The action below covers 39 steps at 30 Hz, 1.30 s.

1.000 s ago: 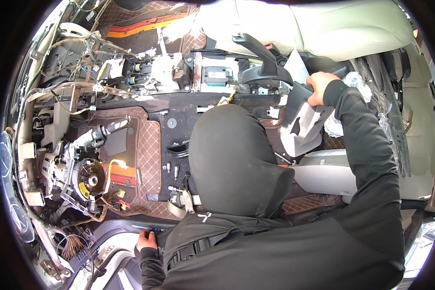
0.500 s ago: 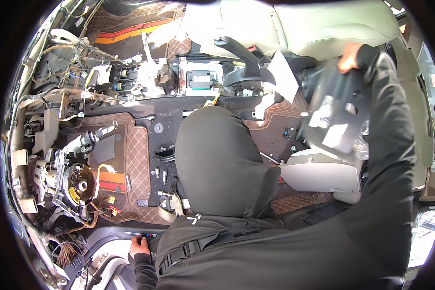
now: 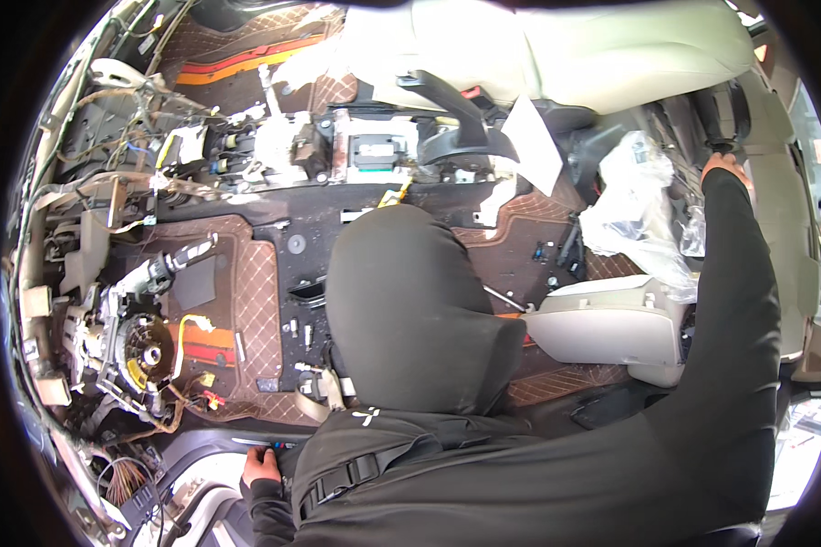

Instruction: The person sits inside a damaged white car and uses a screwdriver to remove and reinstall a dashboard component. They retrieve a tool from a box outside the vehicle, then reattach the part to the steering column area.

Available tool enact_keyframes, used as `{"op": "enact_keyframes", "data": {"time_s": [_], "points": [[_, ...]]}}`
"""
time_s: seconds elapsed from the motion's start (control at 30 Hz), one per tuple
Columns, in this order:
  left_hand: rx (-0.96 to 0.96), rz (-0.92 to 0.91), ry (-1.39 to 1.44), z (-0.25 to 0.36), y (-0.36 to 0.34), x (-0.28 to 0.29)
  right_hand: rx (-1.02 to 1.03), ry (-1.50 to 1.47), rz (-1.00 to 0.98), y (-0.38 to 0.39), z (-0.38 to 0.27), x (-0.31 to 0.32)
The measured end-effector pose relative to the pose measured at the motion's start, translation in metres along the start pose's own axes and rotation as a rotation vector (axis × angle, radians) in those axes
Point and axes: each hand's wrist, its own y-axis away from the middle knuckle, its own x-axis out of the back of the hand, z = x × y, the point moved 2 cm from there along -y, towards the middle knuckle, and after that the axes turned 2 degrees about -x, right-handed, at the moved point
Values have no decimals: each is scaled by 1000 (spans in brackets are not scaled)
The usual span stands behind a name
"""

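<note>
Brown quilted matting [image 3: 258, 301] covered parts of the car floor [image 3: 292, 269]. Beside pale upholstery [image 3: 775, 219], the right hand [image 3: 726, 170] was curled at a black piece [image 3: 741, 109]; whether it gripped, I couldn't tell. Clear plastic [image 3: 631, 196] lay near, bunched by a grey panel [image 3: 602, 328]. The left hand [image 3: 262, 465] met door-side trim [image 3: 190, 447], probably for balance, its grip unclear.

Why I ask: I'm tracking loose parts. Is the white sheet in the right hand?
No, the white sheet is beside the black handbrake lever, well apart from the right hand.
</note>
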Motion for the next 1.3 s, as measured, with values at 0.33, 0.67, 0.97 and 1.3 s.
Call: {"op": "enact_keyframes", "data": {"time_s": [0.33, 0.67, 0.97, 1.3], "points": [[8, 49, -214, 34, 15, 11, 1719, -832, -169, 291, -186, 99], [78, 58, -167, 39, 23, 11, 1007, -1075, -177, 427, -401, 98], [137, 8, -251, 52, 17, 15, 958, -985, -149, 430, -419, 88], [103, 20, -215, 32, 16, 9, 915, -1022, -125, 432, -422, 83]]}}
